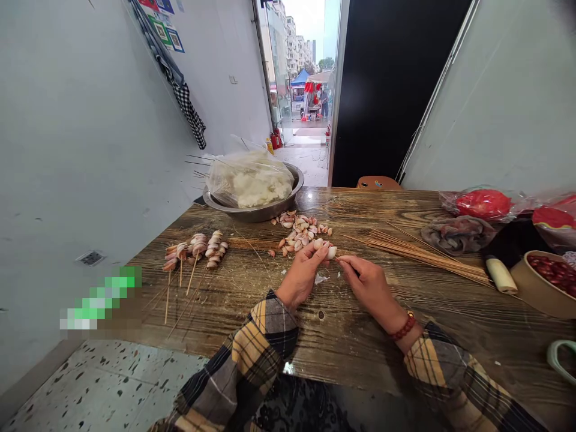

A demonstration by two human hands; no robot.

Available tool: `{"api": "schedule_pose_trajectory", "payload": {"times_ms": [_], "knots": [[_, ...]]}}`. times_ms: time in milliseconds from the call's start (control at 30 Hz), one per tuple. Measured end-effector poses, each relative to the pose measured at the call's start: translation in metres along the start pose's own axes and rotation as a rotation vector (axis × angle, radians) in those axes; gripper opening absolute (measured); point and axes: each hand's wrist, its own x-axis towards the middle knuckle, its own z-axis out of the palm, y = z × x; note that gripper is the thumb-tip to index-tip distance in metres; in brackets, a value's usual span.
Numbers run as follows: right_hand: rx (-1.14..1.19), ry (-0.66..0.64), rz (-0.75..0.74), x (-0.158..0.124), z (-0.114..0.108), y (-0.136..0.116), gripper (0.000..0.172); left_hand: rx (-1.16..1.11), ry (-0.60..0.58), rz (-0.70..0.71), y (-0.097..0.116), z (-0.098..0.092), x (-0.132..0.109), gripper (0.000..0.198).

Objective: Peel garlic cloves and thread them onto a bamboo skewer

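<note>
My left hand (pixel 302 275) is closed in a pinch on a pale garlic clove (pixel 331 252) just above the wooden table (pixel 342 336). My right hand (pixel 366 282) meets it from the right, fingers pinched together at the clove, perhaps on a thin skewer that I cannot make out. A loose pile of garlic cloves (pixel 299 231) lies just beyond my hands. Three finished garlic skewers (pixel 195 252) lie to the left. A bundle of bare bamboo skewers (pixel 423 255) lies to the right.
A steel bowl (pixel 265 210) with a plastic bag of white food (pixel 252 180) stands at the back left. At the right are a grey cloth (pixel 456 234), red bagged items (pixel 483 204), a bowl of red pieces (pixel 546 282). An open doorway (pixel 306 90) lies ahead.
</note>
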Motion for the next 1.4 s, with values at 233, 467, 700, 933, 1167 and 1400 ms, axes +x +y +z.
{"api": "schedule_pose_trajectory", "payload": {"times_ms": [233, 467, 700, 933, 1167, 1400], "knots": [[0.037, 0.004, -0.009, 0.000, 0.002, 0.001, 0.025, -0.126, -0.022, -0.125, 0.002, 0.004, -0.004, 0.031], [-0.012, -0.031, 0.005, -0.007, 0.006, 0.005, 0.027, -0.131, -0.040, -0.094, -0.004, 0.010, -0.006, 0.032], [-0.009, -0.020, -0.033, -0.004, 0.008, 0.001, 0.026, -0.072, -0.021, -0.066, -0.007, 0.010, -0.007, 0.030], [-0.045, 0.012, -0.033, -0.002, 0.011, 0.003, 0.025, -0.003, 0.076, 0.011, -0.004, 0.004, -0.004, 0.038], [-0.020, 0.027, -0.013, -0.001, 0.016, -0.004, 0.028, -0.017, 0.077, 0.040, -0.003, 0.002, -0.002, 0.034], [0.001, 0.068, -0.007, -0.003, 0.024, -0.008, 0.029, -0.090, 0.061, 0.009, -0.007, 0.002, -0.005, 0.032]]}}
